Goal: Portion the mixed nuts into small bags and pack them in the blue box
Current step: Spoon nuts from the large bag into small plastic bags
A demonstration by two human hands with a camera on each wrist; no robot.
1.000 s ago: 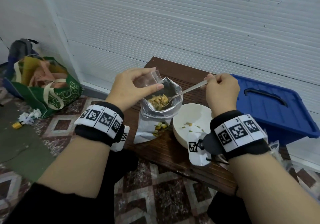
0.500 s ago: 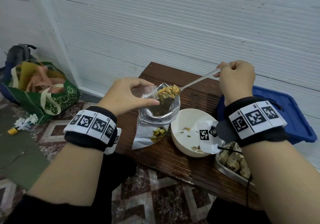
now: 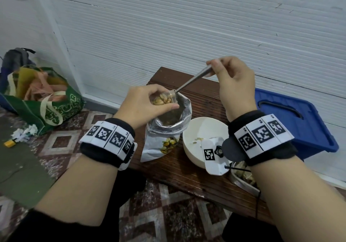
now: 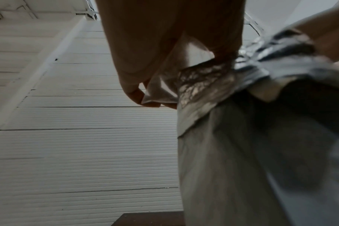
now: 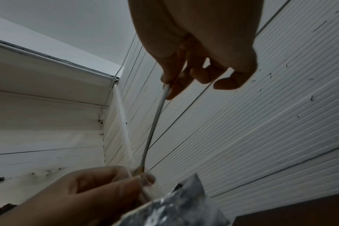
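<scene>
My left hand (image 3: 148,103) pinches a small clear bag (image 3: 163,99) open just above the foil nut pouch (image 3: 168,129) that stands on the wooden bench (image 3: 202,95). Pale nuts show inside the small bag. My right hand (image 3: 232,80) grips the handle of a metal spoon (image 3: 192,80), raised and tilted down, its bowl at the mouth of the small bag. In the right wrist view the spoon (image 5: 155,122) runs from my fingers down to the left hand (image 5: 91,192). The blue box (image 3: 292,121), lid on, sits to the right.
A white bowl (image 3: 198,129) with a few nuts stands beside the pouch. A metal tray (image 3: 243,178) of filled bags lies under my right wrist. A green shopping bag (image 3: 43,99) and scraps sit on the tiled floor at the left. A white panelled wall runs behind.
The spoon came up out of the foil pouch loaded with nuts, then tipped into the small bag. My right hand rose and its handle end lifted. Nuts now lie in the small bag.
</scene>
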